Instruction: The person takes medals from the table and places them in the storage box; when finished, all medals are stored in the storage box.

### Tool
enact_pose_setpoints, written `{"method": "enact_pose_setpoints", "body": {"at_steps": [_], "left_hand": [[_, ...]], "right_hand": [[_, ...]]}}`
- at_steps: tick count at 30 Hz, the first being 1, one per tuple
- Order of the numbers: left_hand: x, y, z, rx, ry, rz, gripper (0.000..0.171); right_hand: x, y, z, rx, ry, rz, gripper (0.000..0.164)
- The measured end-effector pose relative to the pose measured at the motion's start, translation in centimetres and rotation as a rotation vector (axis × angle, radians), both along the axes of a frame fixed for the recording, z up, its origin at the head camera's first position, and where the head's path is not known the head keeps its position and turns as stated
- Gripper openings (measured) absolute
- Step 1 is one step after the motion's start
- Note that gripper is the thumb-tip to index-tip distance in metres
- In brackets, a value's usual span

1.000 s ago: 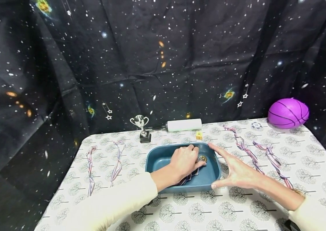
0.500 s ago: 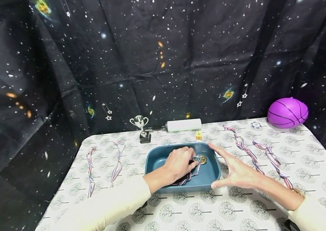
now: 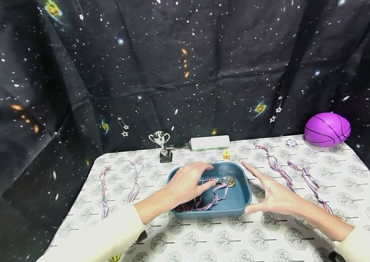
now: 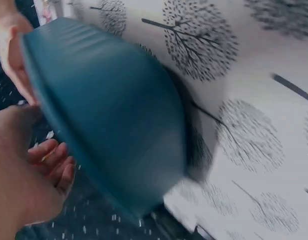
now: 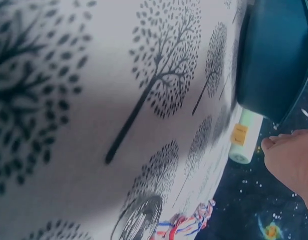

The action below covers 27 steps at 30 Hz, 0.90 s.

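Note:
A blue-green plastic bin (image 3: pixel 211 214) sits in the middle of the table. Inside it, a gold medal (image 3: pixel 231 182) and a silver medal (image 3: pixel 225 180) lie at the right, and their striped ribbons (image 3: pixel 215 200) trail leftward. My left hand (image 3: pixel 185 183) hovers over the bin's left part, thumb and fingers apart with nothing between them; it hides some of the ribbons. My right hand (image 3: pixel 276 194) is spread around the bin's right end, fingertips near the far corner and thumb beside the near one. In the right wrist view its fingers (image 5: pixel 289 145) are off the rim.
Medal ribbons lie at left (image 3: pixel 103 193) and right (image 3: pixel 278 167). Along the back stand a trophy cup (image 3: pixel 163 145), a white roller (image 3: pixel 210 142), a yellow letter block (image 3: pixel 226 154) and a purple ball (image 3: pixel 327 129). A starry black cloth (image 3: pixel 204 72) hangs behind.
My left hand has let go of the medals and drawn back leftward, leaving them and their ribbons showing in the bin. My right hand has eased slightly off the rim.

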State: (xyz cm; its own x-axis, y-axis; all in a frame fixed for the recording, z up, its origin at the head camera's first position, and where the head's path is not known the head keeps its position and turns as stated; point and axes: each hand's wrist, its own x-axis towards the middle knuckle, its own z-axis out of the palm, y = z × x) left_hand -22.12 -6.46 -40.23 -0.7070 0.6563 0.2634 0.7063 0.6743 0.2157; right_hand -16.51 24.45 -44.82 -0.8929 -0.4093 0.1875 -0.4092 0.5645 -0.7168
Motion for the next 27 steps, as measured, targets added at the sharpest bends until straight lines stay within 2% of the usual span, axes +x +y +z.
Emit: {"method": "enact_pose_setpoints", "body": {"at_steps": [4, 7, 14, 17, 23, 27], "left_hand": [[0.6, -3.0, 1.2, -0.009, -0.043, -0.024, 0.079], [0.8, -5.3, 1.6, -0.018, -0.068, -0.036, 0.099], [1.0, -9.7, 1.1, 0.013, -0.094, -0.07, 0.126], [1.2, -10.9, 0.7, 0.03, -0.109, -0.083, 0.134], [1.5, -11.8, -0.2, 0.046, -0.19, -0.053, 0.146], [1.5, -12.2, -0.9, 0.066, -0.229, -0.046, 0.149]], "right_hand": [[0.5, 1.1, 0.3, 0.012, 0.004, -0.02, 0.134], [0.8, 2.0, 0.3, 0.005, 0.022, -0.017, 0.133], [1.8, 4.3, 0.1, 0.024, 0.038, -0.053, 0.131], [2.4, 5.5, 0.3, 0.037, 0.044, -0.073, 0.13], [3.5, 7.7, 0.4, 0.009, 0.017, -0.112, 0.12], [4.3, 9.1, 0.2, 0.017, 0.052, -0.124, 0.115]]}}
